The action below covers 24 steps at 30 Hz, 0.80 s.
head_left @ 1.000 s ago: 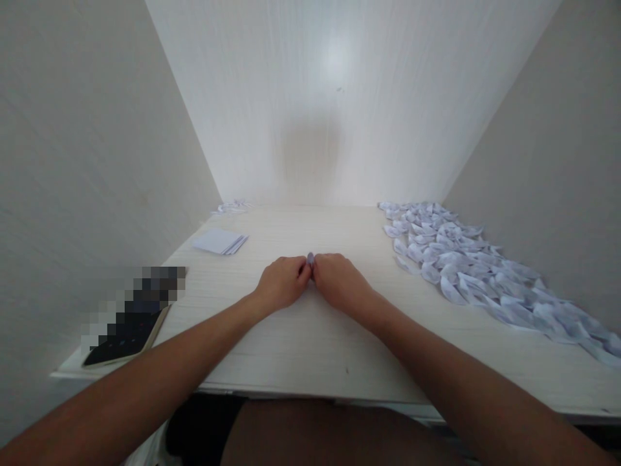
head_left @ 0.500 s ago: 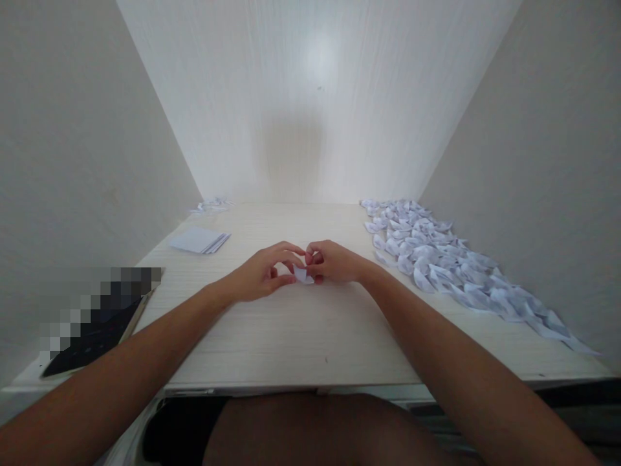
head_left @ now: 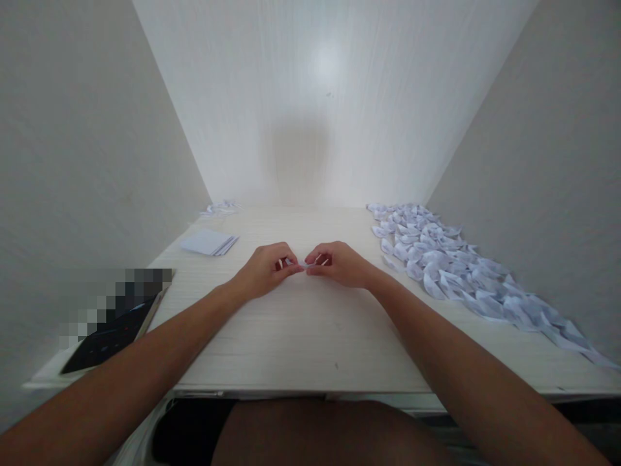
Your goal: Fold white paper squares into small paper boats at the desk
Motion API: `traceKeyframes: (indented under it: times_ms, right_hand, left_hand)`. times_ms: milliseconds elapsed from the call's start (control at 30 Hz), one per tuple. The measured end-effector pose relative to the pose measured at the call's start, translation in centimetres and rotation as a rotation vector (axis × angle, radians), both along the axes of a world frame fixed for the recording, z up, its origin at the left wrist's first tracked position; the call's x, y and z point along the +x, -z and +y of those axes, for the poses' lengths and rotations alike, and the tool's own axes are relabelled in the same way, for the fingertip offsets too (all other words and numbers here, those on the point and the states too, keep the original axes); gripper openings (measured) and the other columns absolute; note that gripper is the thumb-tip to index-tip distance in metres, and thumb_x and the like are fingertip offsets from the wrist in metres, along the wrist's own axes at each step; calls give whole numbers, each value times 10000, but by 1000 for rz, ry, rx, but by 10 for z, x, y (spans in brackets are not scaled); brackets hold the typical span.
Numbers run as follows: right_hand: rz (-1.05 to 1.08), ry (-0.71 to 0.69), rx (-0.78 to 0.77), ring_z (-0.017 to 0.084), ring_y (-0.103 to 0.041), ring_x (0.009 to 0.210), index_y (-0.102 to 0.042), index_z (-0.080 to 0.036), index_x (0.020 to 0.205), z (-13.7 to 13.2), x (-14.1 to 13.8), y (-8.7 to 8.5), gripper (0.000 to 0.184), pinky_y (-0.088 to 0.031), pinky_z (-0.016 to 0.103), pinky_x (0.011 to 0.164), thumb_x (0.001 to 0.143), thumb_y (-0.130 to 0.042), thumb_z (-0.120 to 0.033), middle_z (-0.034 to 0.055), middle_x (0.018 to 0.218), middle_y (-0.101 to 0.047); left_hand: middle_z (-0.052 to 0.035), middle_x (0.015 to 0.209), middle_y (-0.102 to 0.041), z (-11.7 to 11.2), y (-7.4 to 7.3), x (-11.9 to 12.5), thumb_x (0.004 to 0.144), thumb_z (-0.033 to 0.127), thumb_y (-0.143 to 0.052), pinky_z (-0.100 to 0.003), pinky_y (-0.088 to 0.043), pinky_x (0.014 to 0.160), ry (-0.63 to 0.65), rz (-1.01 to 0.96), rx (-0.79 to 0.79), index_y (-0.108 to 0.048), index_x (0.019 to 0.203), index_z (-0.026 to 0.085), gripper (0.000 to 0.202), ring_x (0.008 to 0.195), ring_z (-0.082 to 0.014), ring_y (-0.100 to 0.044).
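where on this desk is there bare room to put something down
Bare desk runs along the near edge, between the dark tablet and the pile of folded papers. More lies behind the left hand and right hand. The right side is crowded; the paper stack takes the far left.

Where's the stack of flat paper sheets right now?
In the head view, the stack of flat paper sheets lies far left on the desk, beyond the left hand and near the left wall.
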State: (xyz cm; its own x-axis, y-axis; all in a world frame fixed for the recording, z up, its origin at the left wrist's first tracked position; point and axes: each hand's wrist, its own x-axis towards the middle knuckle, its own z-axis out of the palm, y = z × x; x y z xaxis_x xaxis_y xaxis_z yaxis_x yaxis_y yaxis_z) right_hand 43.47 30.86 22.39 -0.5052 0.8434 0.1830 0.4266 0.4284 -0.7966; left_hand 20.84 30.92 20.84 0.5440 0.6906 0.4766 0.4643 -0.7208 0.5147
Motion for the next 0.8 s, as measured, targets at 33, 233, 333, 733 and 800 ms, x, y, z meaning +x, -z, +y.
traceKeyframes:
  times_ms: [33, 233, 333, 733, 800]
  right_hand:
    - [-33, 18, 44, 127, -635, 688, -726, -161, 831, 0, -1, 2, 88, -474, 236, 647, 781, -761, -224, 17, 745, -700]
    - [-123, 84, 247, 130, -626, 750, -722, -156, 845, -3, -9, 10, 42, -459, 256, 734, 854, -687, -136, 37, 842, -712]
    - [-150, 128, 333, 144, -613, 794, -705, -144, 846, -4, -11, 11, 60, -446, 265, 763, 877, -662, -117, 53, 866, -704]
    - [-106, 203, 520, 165, -584, 824, -640, -147, 817, -3, -16, 18, 135, -440, 278, 782, 924, -582, -88, 58, 858, -658]
    - [-82, 173, 569, 170, -575, 830, -618, -150, 808, -2, -14, 19, 155, -444, 284, 792, 925, -556, -68, 59, 856, -641]
  left_hand:
    - [-20, 779, -638, 1, 0, 0, 900, 374, -677, -217, -481, 591, 4, -16, 8, -681, 820, 166, 223, 642, -109, -596]
    - [-31, 805, -685, 2, 0, -2, 899, 333, -674, -229, -489, 638, 8, 6, 9, -719, 834, 183, 170, 686, -123, -623]
    - [-40, 827, -714, 1, -1, 0, 907, 339, -650, -252, -492, 667, -47, 13, 28, -718, 824, 187, 186, 722, -145, -638]
    - [-51, 873, -746, 0, 2, 8, 889, 367, -624, -259, -483, 609, -205, -39, 98, -727, 836, 203, 200, 749, -181, -665]
    - [-50, 873, -754, 0, 2, 8, 897, 360, -630, -265, -497, 629, -203, -43, 108, -734, 853, 202, 194, 759, -184, -678]
